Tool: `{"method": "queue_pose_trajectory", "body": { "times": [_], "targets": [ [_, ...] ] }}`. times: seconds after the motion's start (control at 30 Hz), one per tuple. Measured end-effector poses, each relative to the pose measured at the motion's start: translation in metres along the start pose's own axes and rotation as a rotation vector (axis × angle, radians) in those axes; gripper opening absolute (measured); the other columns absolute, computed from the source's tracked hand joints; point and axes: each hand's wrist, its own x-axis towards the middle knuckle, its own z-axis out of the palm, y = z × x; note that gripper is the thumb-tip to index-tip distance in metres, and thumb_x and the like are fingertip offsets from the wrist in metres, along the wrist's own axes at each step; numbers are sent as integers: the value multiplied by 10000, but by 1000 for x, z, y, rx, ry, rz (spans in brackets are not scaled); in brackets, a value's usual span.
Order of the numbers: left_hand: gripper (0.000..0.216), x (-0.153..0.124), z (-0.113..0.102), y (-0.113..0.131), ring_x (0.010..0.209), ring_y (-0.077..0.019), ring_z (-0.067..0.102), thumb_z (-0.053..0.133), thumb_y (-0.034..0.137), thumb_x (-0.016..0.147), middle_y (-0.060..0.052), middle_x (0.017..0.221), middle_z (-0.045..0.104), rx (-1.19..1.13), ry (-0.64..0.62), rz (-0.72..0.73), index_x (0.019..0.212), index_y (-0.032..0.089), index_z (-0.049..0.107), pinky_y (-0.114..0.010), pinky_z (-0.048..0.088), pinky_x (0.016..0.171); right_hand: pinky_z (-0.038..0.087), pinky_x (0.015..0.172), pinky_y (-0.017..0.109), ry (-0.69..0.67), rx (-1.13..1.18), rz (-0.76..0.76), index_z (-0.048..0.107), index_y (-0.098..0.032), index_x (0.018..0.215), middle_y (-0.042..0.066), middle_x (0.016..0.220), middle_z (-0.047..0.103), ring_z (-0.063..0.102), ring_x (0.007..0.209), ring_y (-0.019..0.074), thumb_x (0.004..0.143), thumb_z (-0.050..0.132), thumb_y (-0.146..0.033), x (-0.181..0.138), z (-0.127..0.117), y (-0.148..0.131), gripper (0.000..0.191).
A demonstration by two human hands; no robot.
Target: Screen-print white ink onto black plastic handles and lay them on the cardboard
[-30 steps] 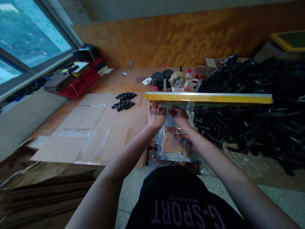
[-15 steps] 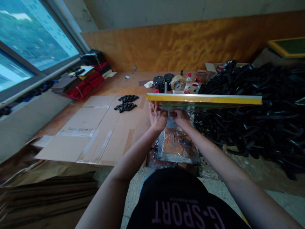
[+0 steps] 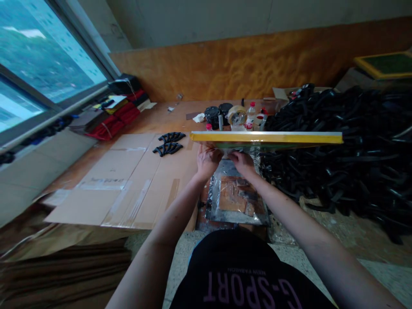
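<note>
A yellow-edged screen-printing frame with a green underside is raised edge-on in front of me. Just below its front edge, my left hand has its fingers curled in. Close beside it on the right, my right hand is pinched, its fingertips facing the left ones. Whatever small thing lies between the fingertips is too dim to make out. Beneath both hands sits a grey base plate with brown pieces under clear film. Two rows of black curved parts lie to the left.
Flattened cardboard covers the left of the table. A large heap of black curved parts rises on the right. Black jars, a tape roll and a bottle stand behind the frame. Red bundles sit by the window.
The view has shifted slightly, and the frame and hands appear a little further left and lower. Both hands stay close together under the frame's edge.
</note>
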Motion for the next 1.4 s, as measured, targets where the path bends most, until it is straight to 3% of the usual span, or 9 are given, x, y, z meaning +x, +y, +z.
{"method": "queue_pose_trajectory", "body": {
  "times": [0.17,0.57,0.77,1.1,1.27,1.4],
  "targets": [
    [258,3,6,-7,859,-225,642,520,362,893,-51,820,735,-34,7,22,804,238,729,-387,380,936,433,699,261,10,139,-74,728,-215,963,52,952,750,680,838,197,934,508,-353,4,10,13,261],
    [277,1,25,-19,836,-206,628,533,391,905,-40,811,730,-161,91,107,791,214,714,-348,408,856,457,763,267,0,268,-133,721,-190,930,48,945,745,667,836,179,878,602,-280,7,12,28,158],
    [248,-3,37,-27,844,-189,633,556,387,895,-36,841,733,-251,155,146,827,220,725,-332,439,867,472,798,287,-15,244,-132,723,-205,956,49,991,744,672,896,192,854,641,-286,5,8,30,154],
    [234,-15,37,-32,848,-170,642,555,383,898,-28,858,736,-360,76,121,857,231,728,-317,467,867,484,827,336,3,130,-210,729,-204,975,73,1005,734,665,937,229,858,634,-300,4,5,31,179],
    [195,-16,33,-29,848,-172,651,573,350,883,-41,878,727,-426,90,35,864,214,713,-288,493,793,478,859,327,-3,112,-258,715,-223,984,52,1031,720,651,977,214,867,618,-284,-4,9,50,164],
    [160,-16,35,-24,843,-178,658,606,301,842,-53,883,715,-498,129,1,924,191,690,-284,513,779,487,809,304,-63,118,-168,708,-239,968,32,1002,729,666,902,192,884,585,-293,-18,7,79,159]
  ]
}}
